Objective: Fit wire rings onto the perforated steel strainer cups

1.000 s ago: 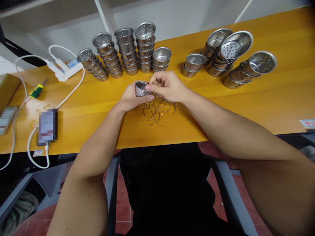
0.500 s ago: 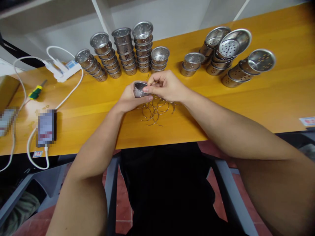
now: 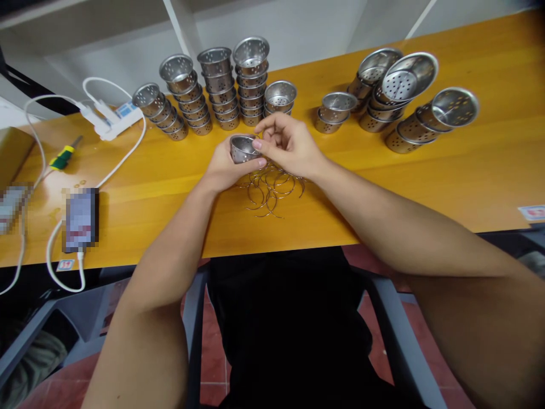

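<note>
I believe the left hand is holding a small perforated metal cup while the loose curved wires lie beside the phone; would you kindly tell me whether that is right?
Not quite: the loose curved wires are not beside the phone. The head view shows them on the table just below the hands; the left hand is holding a small perforated metal cup.

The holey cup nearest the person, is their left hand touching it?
Touching: the head view shows the left hand curled around the cup, pressed against its side.

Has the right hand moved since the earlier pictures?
Yes, slightly: the right hand has shifted away from the person's body, toward the short cup stack directly behind it.
</note>
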Action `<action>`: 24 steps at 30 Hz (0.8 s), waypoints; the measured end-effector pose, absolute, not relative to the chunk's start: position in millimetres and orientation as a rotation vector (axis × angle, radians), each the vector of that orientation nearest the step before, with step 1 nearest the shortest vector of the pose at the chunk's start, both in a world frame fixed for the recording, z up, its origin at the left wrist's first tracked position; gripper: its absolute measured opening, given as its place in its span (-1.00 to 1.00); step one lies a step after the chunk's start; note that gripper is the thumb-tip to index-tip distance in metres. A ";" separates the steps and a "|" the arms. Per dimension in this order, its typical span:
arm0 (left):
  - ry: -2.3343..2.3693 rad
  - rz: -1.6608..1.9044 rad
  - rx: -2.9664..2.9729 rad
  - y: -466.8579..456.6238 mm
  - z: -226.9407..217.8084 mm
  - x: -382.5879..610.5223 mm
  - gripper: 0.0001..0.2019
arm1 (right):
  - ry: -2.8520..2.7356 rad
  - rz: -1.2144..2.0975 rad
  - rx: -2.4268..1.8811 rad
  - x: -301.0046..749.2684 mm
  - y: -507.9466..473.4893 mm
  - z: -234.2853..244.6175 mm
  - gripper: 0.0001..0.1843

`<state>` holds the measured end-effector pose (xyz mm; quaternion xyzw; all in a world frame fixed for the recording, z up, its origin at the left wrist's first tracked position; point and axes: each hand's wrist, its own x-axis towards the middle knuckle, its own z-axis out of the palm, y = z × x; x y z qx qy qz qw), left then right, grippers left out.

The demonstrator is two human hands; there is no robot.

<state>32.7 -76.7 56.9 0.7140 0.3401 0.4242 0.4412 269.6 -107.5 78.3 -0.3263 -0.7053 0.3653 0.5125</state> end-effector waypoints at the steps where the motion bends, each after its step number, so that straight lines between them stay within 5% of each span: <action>1: 0.852 1.074 1.776 -75.8 56.1 32.7 -0.01 | -1.701 0.836 -0.780 269.7 -105.9 75.2 -0.13; 14: 0.904 1.133 1.879 -66.7 47.7 27.3 0.02 | -1.966 0.668 -0.762 271.7 -108.5 64.7 -0.32; 24: 0.785 1.176 2.047 -56.0 35.7 24.5 0.02 | -2.020 0.460 -0.732 270.3 -123.5 81.7 -0.74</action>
